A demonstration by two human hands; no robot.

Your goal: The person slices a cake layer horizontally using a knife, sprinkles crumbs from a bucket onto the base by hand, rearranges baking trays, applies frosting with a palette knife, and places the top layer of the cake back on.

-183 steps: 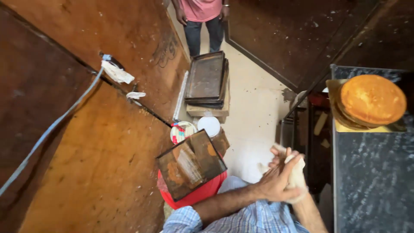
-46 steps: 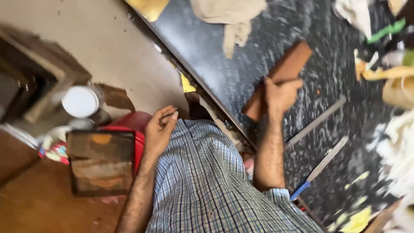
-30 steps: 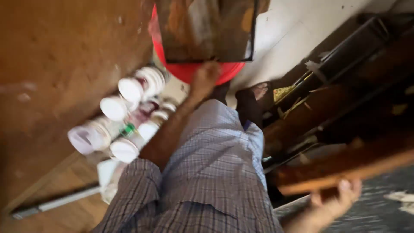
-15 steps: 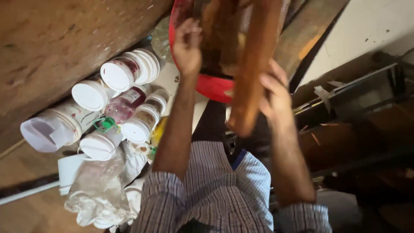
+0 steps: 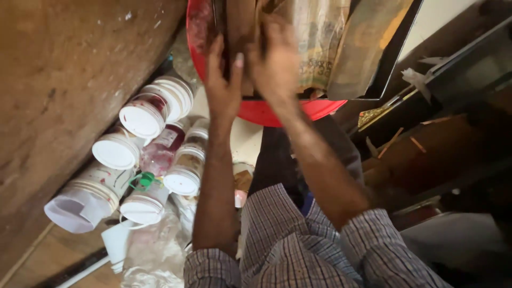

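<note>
Head view: left hand and right hand, fingers closed, grip a brown board at the red tub's near rim; lowering it next needs care.

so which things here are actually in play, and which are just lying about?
In play:
left hand and right hand on the brown wooden piece
red tub
dark metal tray

Lying about:
white-lidded jars
green-capped bottle
crumpled plastic
</note>
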